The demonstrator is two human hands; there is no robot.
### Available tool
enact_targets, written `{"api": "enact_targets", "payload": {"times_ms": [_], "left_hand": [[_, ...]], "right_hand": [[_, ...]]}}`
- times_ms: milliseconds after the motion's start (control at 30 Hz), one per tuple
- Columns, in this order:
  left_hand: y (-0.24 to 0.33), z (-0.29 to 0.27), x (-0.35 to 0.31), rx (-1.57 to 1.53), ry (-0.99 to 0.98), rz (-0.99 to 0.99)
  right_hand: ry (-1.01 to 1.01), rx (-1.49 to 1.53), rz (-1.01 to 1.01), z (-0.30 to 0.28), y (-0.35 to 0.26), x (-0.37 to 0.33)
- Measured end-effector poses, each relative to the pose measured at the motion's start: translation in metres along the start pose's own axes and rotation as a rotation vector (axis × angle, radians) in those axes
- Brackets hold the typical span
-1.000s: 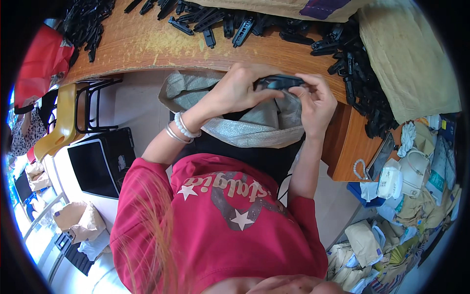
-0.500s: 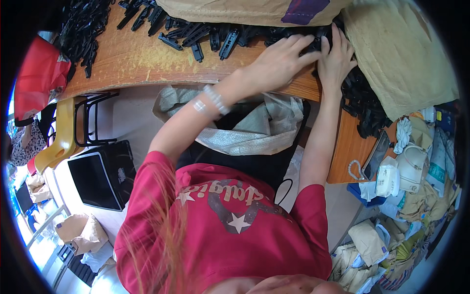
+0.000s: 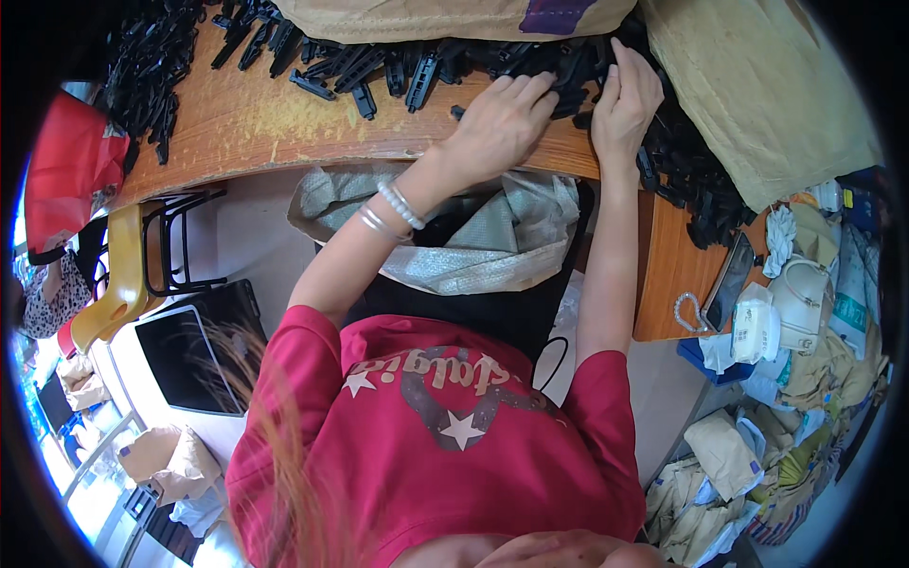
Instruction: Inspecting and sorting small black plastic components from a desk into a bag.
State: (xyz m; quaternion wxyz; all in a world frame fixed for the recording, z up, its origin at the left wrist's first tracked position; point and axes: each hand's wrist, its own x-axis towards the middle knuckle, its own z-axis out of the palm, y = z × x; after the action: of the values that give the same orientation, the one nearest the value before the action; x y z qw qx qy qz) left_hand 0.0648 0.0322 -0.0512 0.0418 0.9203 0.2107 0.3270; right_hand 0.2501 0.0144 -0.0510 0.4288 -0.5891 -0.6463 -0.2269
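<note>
Over the near edge of the wooden table, my left hand point(image 3: 507, 123) is bent with its knuckles up. Its fingertips are hidden among black plastic clips point(image 3: 565, 98), so what it grips cannot be made out. A dark end of one piece sticks out beside it. Close by on the right, my right hand point(image 3: 625, 106) has its fingers stretched out at the edge of the black pile, with nothing visibly held. More long black clips point(image 3: 421, 80) lie in a row under the front edge of a brown paper bag point(image 3: 445, 21).
Another large paper bag point(image 3: 757, 104) leans at the right, beside a heap of black pieces point(image 3: 705, 194). A phone point(image 3: 729, 279) lies near the right table edge. An open woven sack point(image 3: 492, 270) hangs below the table before me. A yellow stool point(image 3: 128, 270) stands left.
My left hand has moved left and nearer to me, its fingers now bent more. My right hand has shifted slightly left. Black pieces show between the hands; the view has shifted a little.
</note>
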Motion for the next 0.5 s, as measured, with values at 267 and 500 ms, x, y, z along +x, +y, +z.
{"api": "enact_targets", "payload": {"times_ms": [267,500], "left_hand": [[-0.004,-0.022,-0.016,0.013,0.101,0.05],[0.01,-0.028,-0.008,0.032,0.046,-0.047]], "right_hand": [[-0.067,-0.13,0.053,-0.048,-0.027,-0.024],[-0.334,-0.223,0.067,-0.05,-0.04,-0.02]]}}
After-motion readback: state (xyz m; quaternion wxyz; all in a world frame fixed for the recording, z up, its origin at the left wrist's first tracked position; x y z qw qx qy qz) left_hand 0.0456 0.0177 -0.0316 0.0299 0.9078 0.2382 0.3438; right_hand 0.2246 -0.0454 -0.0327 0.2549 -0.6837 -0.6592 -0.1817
